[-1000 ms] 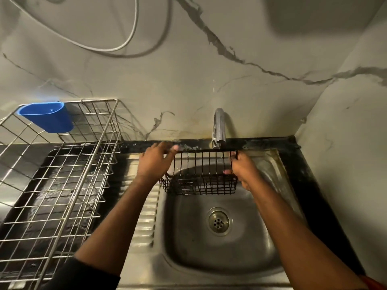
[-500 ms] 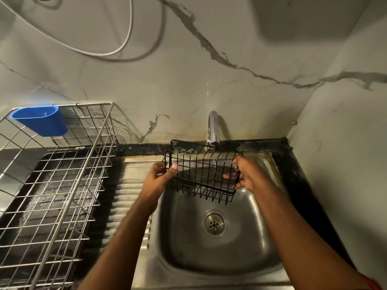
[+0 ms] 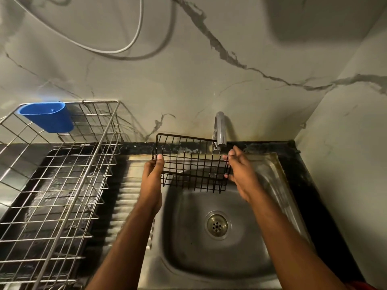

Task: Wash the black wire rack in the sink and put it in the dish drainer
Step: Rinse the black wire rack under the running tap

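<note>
Both hands hold the black wire rack (image 3: 191,164) above the sink (image 3: 209,258), just under the tap (image 3: 220,128). The left hand (image 3: 154,170) pinches its left edge; the right hand (image 3: 238,166) grips the right edge. The dish drainer (image 3: 62,174) (with a blue cup (image 3: 47,116)) stands left.

A blue plastic cup (image 3: 49,117) hangs on the far rim of the wire basket at my left. A chrome tap (image 3: 220,127) rises from the black surface (image 3: 136,146) by the marble wall (image 3: 209,70), where a white cable (image 3: 117,50) loops.
</note>
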`<act>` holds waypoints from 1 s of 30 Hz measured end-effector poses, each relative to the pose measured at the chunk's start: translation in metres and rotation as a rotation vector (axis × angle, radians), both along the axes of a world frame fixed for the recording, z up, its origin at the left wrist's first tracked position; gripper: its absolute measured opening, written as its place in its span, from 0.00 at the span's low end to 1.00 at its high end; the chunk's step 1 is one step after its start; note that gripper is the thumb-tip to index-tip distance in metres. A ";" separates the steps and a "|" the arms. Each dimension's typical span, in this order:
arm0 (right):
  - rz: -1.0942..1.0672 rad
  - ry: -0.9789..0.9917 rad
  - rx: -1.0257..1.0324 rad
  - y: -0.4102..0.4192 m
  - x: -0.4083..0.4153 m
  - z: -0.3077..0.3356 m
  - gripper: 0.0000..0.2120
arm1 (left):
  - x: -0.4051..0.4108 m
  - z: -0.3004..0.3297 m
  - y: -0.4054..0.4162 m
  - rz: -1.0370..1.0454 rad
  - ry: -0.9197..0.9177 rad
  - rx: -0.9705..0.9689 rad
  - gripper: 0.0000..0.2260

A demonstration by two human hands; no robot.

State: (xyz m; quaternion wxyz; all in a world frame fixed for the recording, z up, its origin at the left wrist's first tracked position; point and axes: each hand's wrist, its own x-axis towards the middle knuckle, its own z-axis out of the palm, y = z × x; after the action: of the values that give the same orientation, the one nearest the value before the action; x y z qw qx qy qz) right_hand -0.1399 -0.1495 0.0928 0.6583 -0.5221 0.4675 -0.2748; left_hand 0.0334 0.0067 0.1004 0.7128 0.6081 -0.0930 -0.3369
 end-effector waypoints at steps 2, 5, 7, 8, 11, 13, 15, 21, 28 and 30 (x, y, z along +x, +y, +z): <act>0.041 -0.004 -0.008 -0.003 0.005 0.001 0.24 | 0.005 0.000 0.000 0.039 -0.011 0.030 0.17; 0.050 -0.026 0.007 -0.007 0.012 0.001 0.22 | 0.012 -0.002 0.001 0.054 -0.007 0.020 0.15; 0.040 -0.039 0.011 -0.009 0.015 0.001 0.20 | 0.014 -0.004 0.002 0.064 0.009 0.007 0.22; 0.038 -0.046 0.010 -0.009 0.016 0.000 0.20 | 0.014 -0.005 0.003 0.068 0.014 0.011 0.24; 0.045 -0.058 0.014 -0.008 0.017 -0.001 0.20 | 0.015 -0.005 0.005 0.076 0.028 0.052 0.19; 0.053 -0.066 0.019 -0.008 0.017 -0.002 0.19 | 0.016 -0.005 0.005 0.076 0.029 0.070 0.16; 0.059 -0.072 0.015 -0.008 0.016 -0.002 0.19 | 0.017 -0.007 0.005 0.082 0.026 0.073 0.15; 0.059 -0.084 0.004 -0.013 0.019 0.001 0.17 | 0.019 -0.012 0.005 0.074 0.039 0.080 0.18; 0.119 -0.046 -0.036 -0.011 0.026 0.003 0.20 | 0.026 -0.016 0.008 0.124 0.019 0.098 0.17; 0.117 -0.058 -0.026 -0.010 0.028 0.005 0.20 | 0.029 -0.017 0.007 0.129 0.017 0.104 0.17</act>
State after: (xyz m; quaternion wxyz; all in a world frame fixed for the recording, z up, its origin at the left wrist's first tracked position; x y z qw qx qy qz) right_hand -0.1117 -0.1596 0.0975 0.6796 -0.5488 0.4134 -0.2569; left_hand 0.0620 0.0137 0.0837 0.7011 0.6462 -0.0298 -0.2998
